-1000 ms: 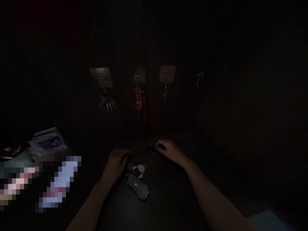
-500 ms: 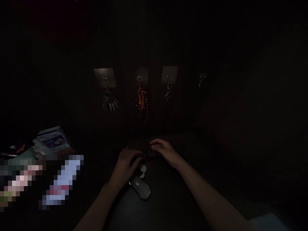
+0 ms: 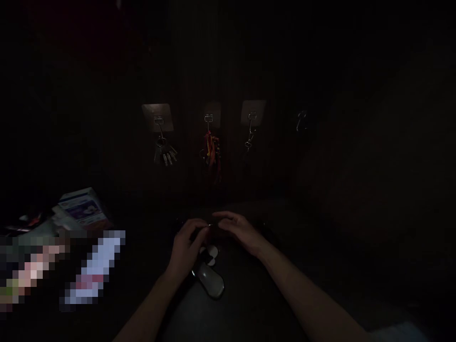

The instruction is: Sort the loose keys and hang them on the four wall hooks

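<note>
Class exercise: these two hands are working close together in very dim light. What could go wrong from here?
The small glinting metal piece between the left hand and right hand is hard to see, so it could slip or be fumbled. The left hand is also close to the pale oval fob and might knock it.

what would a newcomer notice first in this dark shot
The pale oval key fob stands out most, lying on the dark surface just below the left hand, with the right hand beside it and the two hands meeting. On the wall ahead, a bunch of keys and a red and yellow tassel hang from stick-on hooks.
</note>
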Tool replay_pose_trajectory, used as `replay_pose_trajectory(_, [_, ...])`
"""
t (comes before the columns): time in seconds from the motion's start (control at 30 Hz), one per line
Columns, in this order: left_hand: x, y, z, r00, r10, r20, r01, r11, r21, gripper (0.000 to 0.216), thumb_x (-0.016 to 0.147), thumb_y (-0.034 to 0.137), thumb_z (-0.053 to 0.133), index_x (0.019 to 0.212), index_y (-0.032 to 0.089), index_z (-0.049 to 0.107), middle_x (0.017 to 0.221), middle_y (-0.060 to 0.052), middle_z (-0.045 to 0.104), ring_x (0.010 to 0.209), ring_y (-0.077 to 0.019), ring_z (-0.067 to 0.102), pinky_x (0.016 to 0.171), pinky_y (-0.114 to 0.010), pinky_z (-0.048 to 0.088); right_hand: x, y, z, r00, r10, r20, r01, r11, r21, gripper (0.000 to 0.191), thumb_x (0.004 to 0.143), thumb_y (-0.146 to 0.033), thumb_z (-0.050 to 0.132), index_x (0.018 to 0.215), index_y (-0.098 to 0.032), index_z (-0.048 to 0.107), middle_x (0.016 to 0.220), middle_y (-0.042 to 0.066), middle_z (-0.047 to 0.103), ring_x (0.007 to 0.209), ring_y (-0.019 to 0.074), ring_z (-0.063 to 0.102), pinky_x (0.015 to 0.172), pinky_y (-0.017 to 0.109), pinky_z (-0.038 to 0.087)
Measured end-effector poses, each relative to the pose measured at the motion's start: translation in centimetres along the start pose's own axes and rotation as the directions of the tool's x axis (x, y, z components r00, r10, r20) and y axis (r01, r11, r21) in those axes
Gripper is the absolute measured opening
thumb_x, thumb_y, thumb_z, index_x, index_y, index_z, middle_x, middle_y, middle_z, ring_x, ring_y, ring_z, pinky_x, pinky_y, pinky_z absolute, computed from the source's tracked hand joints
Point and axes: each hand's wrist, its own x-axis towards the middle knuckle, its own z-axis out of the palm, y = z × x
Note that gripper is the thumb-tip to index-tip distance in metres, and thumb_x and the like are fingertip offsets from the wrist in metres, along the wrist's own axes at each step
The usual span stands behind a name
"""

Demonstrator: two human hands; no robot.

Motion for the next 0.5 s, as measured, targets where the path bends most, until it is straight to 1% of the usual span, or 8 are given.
replay_pose_trajectory(0.07, [0.2,0.4,0.0,0.988,-0.153,-0.02,0.15,0.983,-0.102,0.018,0.082,0.034,0.054,0.081,0.019,0.064,0.085,-0.002,0.065,0.083,-0.017,0.06,0.075,-0.027,0.046,-0.1,-0.1,0.0,1.0,0.009,0.027,-0.007,0.999,-0.044,0.032,0.067,-0.03,0.07,0.097,-0.02,0.067,0.068,-0.003,0.062,0.063,0.0094,0.057,0.065,0.024,0.043])
replay_pose_trajectory(0.13, [0.5,0.8,-0.2,0.954,-0.297,-0.036,0.287,0.942,-0.174,0.022,0.079,0.039,0.056,0.078,0.019,0.064,0.082,-0.002,0.067,0.08,-0.0173,0.061,0.07,-0.025,0.046,-0.1,-0.2,0.0,0.999,0.012,0.042,-0.008,0.996,-0.092,0.03,0.069,-0.032,0.068,0.097,-0.02,0.067,0.07,-0.002,0.063,0.065,0.0105,0.058,0.068,0.026,0.045])
replay_pose_trajectory(0.2, [0.6,1.1,-0.5,0.925,-0.378,-0.044,0.358,0.904,-0.233,0.026,0.076,0.042,0.057,0.075,0.018,0.065,0.082,-0.002,0.068,0.08,-0.0182,0.061,0.069,-0.025,0.045,-0.2,-0.3,0.2,0.999,0.001,0.034,0.004,0.99,-0.142,0.029,0.071,-0.033,0.066,0.096,-0.019,0.067,0.071,-0.001,0.064,0.065,0.0113,0.058,0.069,0.028,0.045])
replay_pose_trajectory(0.3, [0.8,1.3,-0.8,0.908,-0.418,-0.027,0.39,0.867,-0.31,0.029,0.074,0.045,0.059,0.075,0.017,0.067,0.085,-0.003,0.069,0.081,-0.0187,0.061,0.069,-0.025,0.045,-0.3,-0.7,0.6,0.998,-0.064,-0.019,0.058,0.971,-0.233,0.024,0.072,-0.034,0.064,0.092,-0.02,0.068,0.074,-0.001,0.065,0.069,0.0131,0.059,0.071,0.029,0.045])
replay_pose_trajectory(0.37, [0.8,1.4,-0.9,0.896,-0.443,0.019,0.423,0.841,-0.338,0.03,0.075,0.046,0.058,0.076,0.017,0.068,0.083,-0.003,0.069,0.077,-0.0174,0.061,0.067,-0.024,0.044,-0.5,-0.9,0.9,0.989,-0.137,-0.048,0.116,0.945,-0.306,0.022,0.075,-0.035,0.062,0.091,-0.021,0.068,0.081,0.0,0.067,0.077,0.0151,0.06,0.075,0.029,0.045])
replay_pose_trajectory(0.43, [0.7,1.5,-0.7,0.883,-0.463,0.073,0.457,0.817,-0.351,0.03,0.075,0.046,0.058,0.076,0.017,0.067,0.077,-0.001,0.068,0.072,-0.0154,0.06,0.064,-0.023,0.044,-0.6,-0.8,1.0,0.976,-0.214,-0.033,0.187,0.91,-0.37,0.023,0.077,-0.037,0.06,0.092,-0.022,0.068,0.089,0.001,0.068,0.085,0.0174,0.061,0.078,0.03,0.045])
replay_pose_trajectory(0.5, [0.6,1.6,-0.5,0.877,-0.468,0.112,0.476,0.807,-0.35,0.029,0.075,0.045,0.058,0.074,0.017,0.067,0.074,0.0,0.066,0.069,-0.014,0.059,0.063,-0.022,0.043,-0.7,-0.6,1.1,0.958,-0.286,0.004,0.26,0.866,-0.427,0.022,0.078,-0.038,0.059,0.092,-0.023,0.068,0.092,0.002,0.068,0.089,0.0187,0.06,0.079,0.03,0.044])
